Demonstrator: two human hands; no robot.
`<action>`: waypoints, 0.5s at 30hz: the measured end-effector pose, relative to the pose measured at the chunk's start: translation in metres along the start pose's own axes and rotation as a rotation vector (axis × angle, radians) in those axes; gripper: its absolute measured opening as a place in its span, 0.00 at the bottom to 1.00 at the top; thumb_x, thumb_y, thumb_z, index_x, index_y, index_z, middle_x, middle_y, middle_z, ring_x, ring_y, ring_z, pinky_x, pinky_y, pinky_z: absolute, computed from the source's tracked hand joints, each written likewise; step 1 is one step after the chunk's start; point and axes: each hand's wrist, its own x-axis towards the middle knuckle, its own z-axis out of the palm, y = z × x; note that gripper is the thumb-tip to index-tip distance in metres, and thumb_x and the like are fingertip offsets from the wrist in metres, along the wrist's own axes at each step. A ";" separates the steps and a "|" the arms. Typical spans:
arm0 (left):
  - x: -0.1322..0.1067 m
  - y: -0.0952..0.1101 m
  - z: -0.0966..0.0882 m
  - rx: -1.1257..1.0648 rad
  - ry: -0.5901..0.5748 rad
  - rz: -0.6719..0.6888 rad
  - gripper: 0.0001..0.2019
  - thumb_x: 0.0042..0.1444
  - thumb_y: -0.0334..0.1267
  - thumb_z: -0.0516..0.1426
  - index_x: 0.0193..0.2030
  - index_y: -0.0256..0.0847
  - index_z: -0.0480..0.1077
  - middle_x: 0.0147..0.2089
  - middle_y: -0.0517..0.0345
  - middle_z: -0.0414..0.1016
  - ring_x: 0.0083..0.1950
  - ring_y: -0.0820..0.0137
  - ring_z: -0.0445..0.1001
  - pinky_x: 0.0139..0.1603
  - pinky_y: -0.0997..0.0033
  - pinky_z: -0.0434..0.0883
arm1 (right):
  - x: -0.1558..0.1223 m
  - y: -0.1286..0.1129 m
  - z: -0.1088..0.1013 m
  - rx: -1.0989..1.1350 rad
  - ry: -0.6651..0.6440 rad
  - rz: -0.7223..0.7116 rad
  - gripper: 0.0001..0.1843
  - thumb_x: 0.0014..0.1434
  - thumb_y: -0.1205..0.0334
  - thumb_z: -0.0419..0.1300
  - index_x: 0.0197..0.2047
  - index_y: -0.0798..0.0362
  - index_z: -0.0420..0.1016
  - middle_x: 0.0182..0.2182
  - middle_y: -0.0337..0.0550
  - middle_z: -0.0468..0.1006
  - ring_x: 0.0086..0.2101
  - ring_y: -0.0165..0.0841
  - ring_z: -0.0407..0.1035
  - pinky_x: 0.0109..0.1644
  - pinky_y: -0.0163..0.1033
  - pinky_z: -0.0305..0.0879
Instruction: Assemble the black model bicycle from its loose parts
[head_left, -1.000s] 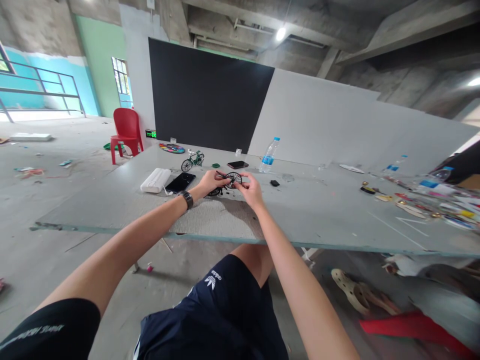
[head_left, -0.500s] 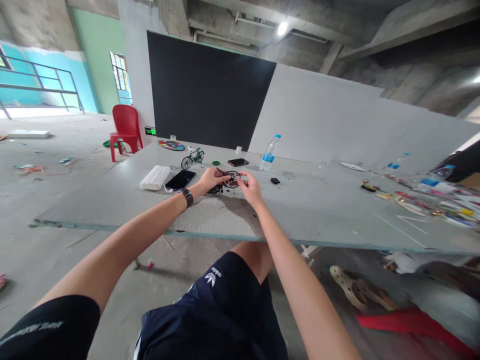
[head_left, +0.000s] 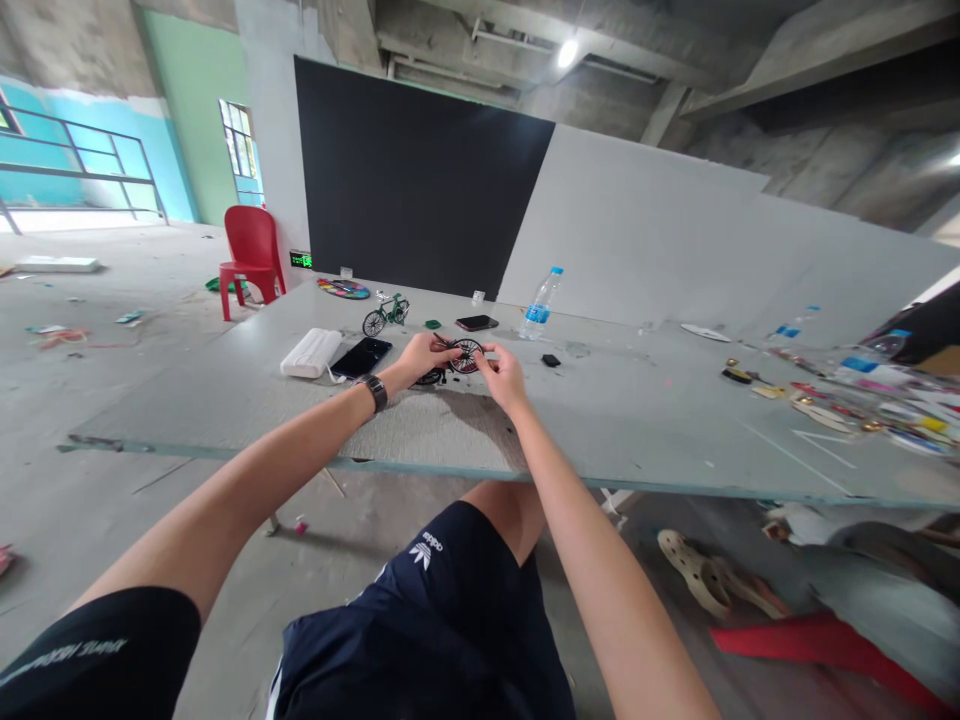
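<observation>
A dark toy bike [head_left: 430, 378] is between the person's two hands, over the part of the worktop [head_left: 630, 420] straight ahead of the person, between its front and back edges. Its spoked wheel [head_left: 466, 356] faces the person in the gap between the fingertips. The left hand [head_left: 420, 360] is closed on the bike from the left, with its thumb reaching the left side of the wheel. The right hand [head_left: 502, 376] pinches the wheel at its right side between thumb and fingers. Below the left hand, a second dark, round part of the bike shows, lower than the wheel and towards the left corner. The fingers hide how these parts join, and I cannot tell whether the bike touches the worktop. A shadow falls between the hands and the front edge.

To the left of the left hand lies a phone [head_left: 362, 360], and just beside it, nearer the left edge, a white box [head_left: 312, 354]. Behind the phone, towards the back edge, stands a green toy bike [head_left: 385, 315]. Beyond the hands, near the back edge, are a small green piece [head_left: 433, 324] and another phone [head_left: 478, 323]. A water bottle [head_left: 537, 312] stands further right, near that edge, and a small black block [head_left: 550, 360] lies to the right of the right hand.
</observation>
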 end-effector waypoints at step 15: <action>0.003 -0.005 -0.001 0.034 0.050 0.043 0.12 0.54 0.39 0.70 0.37 0.33 0.77 0.31 0.54 0.81 0.31 0.70 0.77 0.36 0.69 0.74 | 0.004 0.015 0.000 -0.145 0.079 0.088 0.23 0.64 0.40 0.62 0.47 0.52 0.76 0.35 0.43 0.80 0.35 0.36 0.75 0.42 0.43 0.74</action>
